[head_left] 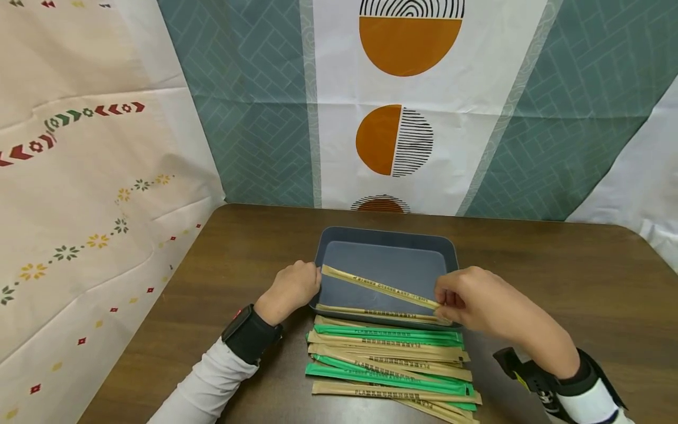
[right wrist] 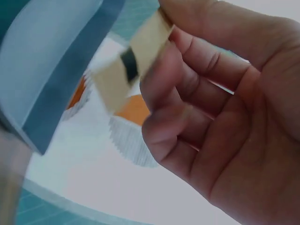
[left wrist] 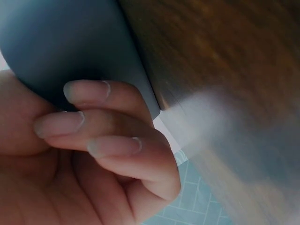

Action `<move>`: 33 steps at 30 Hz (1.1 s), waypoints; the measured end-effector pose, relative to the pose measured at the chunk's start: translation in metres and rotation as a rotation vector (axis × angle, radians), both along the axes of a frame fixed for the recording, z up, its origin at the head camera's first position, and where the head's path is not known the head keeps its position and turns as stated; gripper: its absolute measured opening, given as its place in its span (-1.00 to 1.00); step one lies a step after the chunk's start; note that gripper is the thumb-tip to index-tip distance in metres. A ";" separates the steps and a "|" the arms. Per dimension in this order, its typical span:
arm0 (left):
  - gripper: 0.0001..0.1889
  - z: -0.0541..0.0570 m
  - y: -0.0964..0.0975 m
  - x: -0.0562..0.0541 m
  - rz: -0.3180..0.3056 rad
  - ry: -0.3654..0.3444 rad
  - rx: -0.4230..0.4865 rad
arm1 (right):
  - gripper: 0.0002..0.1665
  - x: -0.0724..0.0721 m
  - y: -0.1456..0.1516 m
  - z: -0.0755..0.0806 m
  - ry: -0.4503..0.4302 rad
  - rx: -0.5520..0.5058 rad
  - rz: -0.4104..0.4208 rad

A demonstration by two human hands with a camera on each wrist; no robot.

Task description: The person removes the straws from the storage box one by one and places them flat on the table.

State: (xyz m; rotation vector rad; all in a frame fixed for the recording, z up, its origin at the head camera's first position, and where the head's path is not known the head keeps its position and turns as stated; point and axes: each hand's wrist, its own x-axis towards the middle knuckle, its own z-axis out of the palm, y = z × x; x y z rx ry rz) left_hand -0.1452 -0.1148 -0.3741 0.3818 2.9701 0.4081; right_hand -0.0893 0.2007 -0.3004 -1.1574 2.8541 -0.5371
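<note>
A dark grey rectangular tray (head_left: pixel 389 237) lies on the table, and my left hand (head_left: pixel 293 285) grips its left rim. In the left wrist view, curled fingers (left wrist: pixel 112 122) bend against the tray's dark outer wall (left wrist: pixel 70 42). Between thumb and fingers, my right hand (head_left: pixel 489 300) pinches the right end of a tan paper-wrapped straw (head_left: pixel 378 287). This straw slants over the tray, its far end close to my left hand. A dark band shows on the tan wrapper (right wrist: pixel 110 86) in the right wrist view. Another tan wrapped straw (head_left: pixel 371 311) lies along the tray's near edge.
In front of the tray, several green wrapped straws (head_left: pixel 386 380) and tan wrapped straws (head_left: pixel 392 391) are heaped in a loose pile. The brown wooden table (head_left: pixel 572 265) ends at a patterned cloth (head_left: pixel 254 118) behind, with another patterned cloth (head_left: pixel 100 206) on the left.
</note>
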 end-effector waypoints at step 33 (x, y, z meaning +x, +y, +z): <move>-0.56 -0.002 -0.001 -0.003 -0.011 0.031 -0.013 | -0.86 0.009 -0.028 -0.028 0.004 0.046 0.078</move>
